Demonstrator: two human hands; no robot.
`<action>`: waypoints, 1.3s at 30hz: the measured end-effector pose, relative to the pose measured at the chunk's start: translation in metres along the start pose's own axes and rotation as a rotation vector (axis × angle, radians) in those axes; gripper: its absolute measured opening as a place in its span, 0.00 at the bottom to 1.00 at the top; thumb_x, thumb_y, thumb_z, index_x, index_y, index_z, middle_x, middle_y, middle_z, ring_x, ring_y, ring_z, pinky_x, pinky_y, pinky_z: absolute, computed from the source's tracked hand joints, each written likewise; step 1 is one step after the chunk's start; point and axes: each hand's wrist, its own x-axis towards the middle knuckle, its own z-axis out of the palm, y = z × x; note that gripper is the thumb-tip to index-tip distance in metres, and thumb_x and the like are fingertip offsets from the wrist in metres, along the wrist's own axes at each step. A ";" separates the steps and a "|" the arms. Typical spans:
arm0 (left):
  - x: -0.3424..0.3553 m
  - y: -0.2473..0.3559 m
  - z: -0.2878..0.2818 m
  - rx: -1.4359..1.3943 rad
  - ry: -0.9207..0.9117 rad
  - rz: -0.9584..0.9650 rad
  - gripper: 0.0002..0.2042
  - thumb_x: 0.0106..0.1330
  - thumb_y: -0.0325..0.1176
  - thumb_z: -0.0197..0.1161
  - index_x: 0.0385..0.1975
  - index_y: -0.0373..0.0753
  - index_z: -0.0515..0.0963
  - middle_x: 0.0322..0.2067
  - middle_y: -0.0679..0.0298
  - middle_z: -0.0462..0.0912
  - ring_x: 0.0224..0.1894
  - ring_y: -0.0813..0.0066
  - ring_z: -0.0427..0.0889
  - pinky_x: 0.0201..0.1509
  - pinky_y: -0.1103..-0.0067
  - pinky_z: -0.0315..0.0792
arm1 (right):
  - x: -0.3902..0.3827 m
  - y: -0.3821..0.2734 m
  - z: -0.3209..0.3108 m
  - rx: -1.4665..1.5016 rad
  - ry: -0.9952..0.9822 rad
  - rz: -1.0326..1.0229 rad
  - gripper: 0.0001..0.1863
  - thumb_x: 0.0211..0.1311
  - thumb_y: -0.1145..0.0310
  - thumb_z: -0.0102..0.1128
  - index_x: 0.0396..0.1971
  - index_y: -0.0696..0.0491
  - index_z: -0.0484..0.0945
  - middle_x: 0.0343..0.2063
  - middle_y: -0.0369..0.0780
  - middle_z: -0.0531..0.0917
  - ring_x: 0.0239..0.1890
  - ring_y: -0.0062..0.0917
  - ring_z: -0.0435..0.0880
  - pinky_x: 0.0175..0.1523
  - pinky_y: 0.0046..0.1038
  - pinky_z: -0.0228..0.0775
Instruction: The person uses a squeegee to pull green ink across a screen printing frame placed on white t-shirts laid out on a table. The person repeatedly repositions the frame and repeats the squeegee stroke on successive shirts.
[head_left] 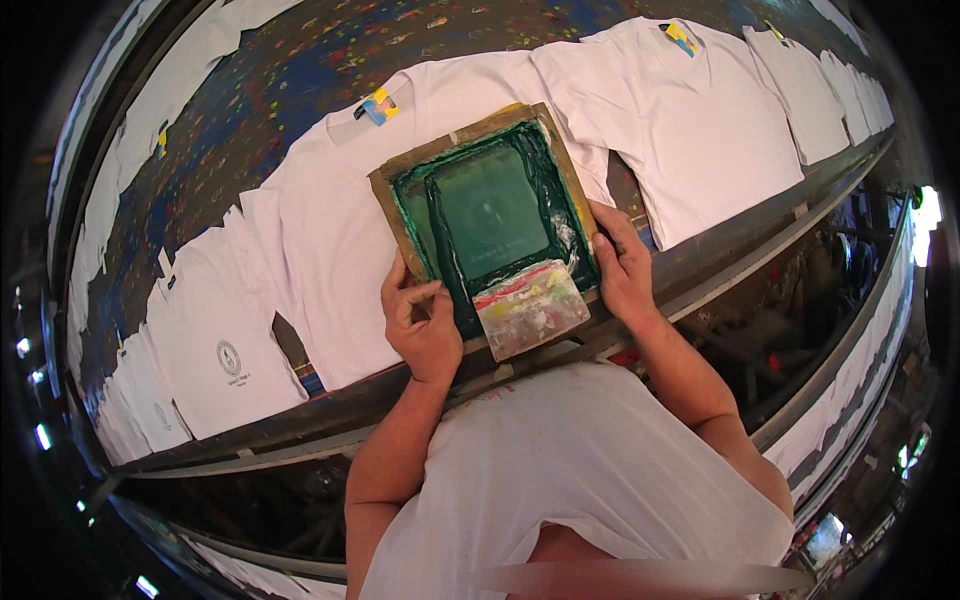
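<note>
My left hand (422, 325) closes on the left side of a wooden-edged printing screen (490, 205), its fingertips bent at the lower left edge. On the opposite side, my right hand (622, 265) grips the frame with the thumb on top. Green mesh fills the screen, with a faint round design and dark ink smeared along its borders. A paint-stained squeegee (532, 312) leans inside the near end of the frame, between my hands. Beneath the screen lies a white T-shirt (330, 260), partly hidden by it.
More white T-shirts run along the long table; one at the left (225, 320) bears a dark round print, and a plain one (710, 130) lies at the right. The paint-spotted tabletop (240, 130) extends behind them. A rail (330, 445) borders the near edge.
</note>
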 end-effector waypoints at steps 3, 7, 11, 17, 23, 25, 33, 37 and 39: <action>0.001 0.002 -0.001 -0.049 -0.002 -0.052 0.10 0.70 0.11 0.68 0.45 0.32 0.87 0.79 0.46 0.71 0.78 0.58 0.77 0.80 0.65 0.74 | 0.004 -0.004 -0.002 0.051 -0.017 0.067 0.22 0.83 0.80 0.58 0.72 0.62 0.80 0.66 0.46 0.86 0.70 0.32 0.83 0.78 0.33 0.69; 0.004 0.002 0.001 0.026 -0.009 0.014 0.16 0.70 0.12 0.69 0.55 0.32 0.85 0.79 0.47 0.71 0.79 0.58 0.75 0.79 0.65 0.75 | 0.006 -0.030 -0.011 0.072 0.007 0.032 0.22 0.78 0.80 0.64 0.69 0.60 0.83 0.63 0.47 0.88 0.65 0.38 0.86 0.74 0.38 0.74; 0.014 0.012 -0.005 0.082 -0.013 0.061 0.26 0.68 0.15 0.72 0.68 0.32 0.80 0.80 0.46 0.70 0.81 0.54 0.73 0.80 0.61 0.74 | -0.018 -0.076 -0.025 -0.252 -0.284 -0.450 0.22 0.70 0.75 0.71 0.63 0.57 0.86 0.59 0.47 0.89 0.61 0.44 0.87 0.68 0.43 0.79; 0.112 0.058 -0.043 0.807 -0.414 0.586 0.41 0.62 0.28 0.82 0.78 0.42 0.75 0.80 0.44 0.70 0.81 0.42 0.69 0.82 0.49 0.68 | -0.020 -0.104 -0.010 -0.586 -0.476 -0.665 0.21 0.61 0.76 0.70 0.55 0.55 0.89 0.47 0.42 0.88 0.55 0.41 0.87 0.63 0.43 0.79; 0.172 0.098 -0.026 1.227 -0.790 0.456 0.50 0.56 0.40 0.89 0.83 0.52 0.73 0.74 0.49 0.78 0.78 0.45 0.73 0.78 0.50 0.73 | 0.005 -0.115 0.000 -0.610 -0.547 -0.642 0.21 0.60 0.81 0.66 0.54 0.55 0.90 0.48 0.44 0.89 0.56 0.43 0.87 0.61 0.42 0.80; 0.176 0.106 -0.017 1.305 -0.846 0.369 0.50 0.55 0.41 0.90 0.83 0.54 0.73 0.71 0.52 0.82 0.76 0.47 0.76 0.77 0.50 0.74 | 0.014 -0.117 -0.001 -0.650 -0.604 -0.572 0.21 0.60 0.82 0.65 0.53 0.55 0.90 0.48 0.45 0.90 0.56 0.45 0.87 0.61 0.43 0.80; 0.173 0.118 0.001 1.384 -0.828 0.196 0.55 0.50 0.35 0.92 0.84 0.60 0.72 0.72 0.55 0.81 0.75 0.50 0.78 0.78 0.56 0.75 | 0.081 -0.114 0.000 -0.538 -0.724 -0.483 0.15 0.64 0.81 0.63 0.50 0.57 0.88 0.45 0.53 0.90 0.55 0.55 0.88 0.59 0.53 0.79; 0.170 0.117 0.008 1.444 -0.792 0.194 0.53 0.52 0.35 0.92 0.83 0.64 0.73 0.68 0.55 0.83 0.72 0.51 0.82 0.75 0.53 0.78 | 0.114 -0.098 0.018 -0.552 -0.601 -0.539 0.17 0.63 0.81 0.63 0.51 0.55 0.88 0.48 0.52 0.91 0.59 0.53 0.88 0.62 0.52 0.80; 0.170 0.116 0.010 1.437 -0.775 0.149 0.54 0.51 0.33 0.92 0.83 0.65 0.74 0.69 0.56 0.83 0.72 0.52 0.82 0.76 0.54 0.78 | 0.126 -0.088 0.028 -0.582 -0.509 -0.563 0.19 0.62 0.81 0.64 0.53 0.54 0.88 0.49 0.51 0.91 0.60 0.52 0.88 0.64 0.52 0.80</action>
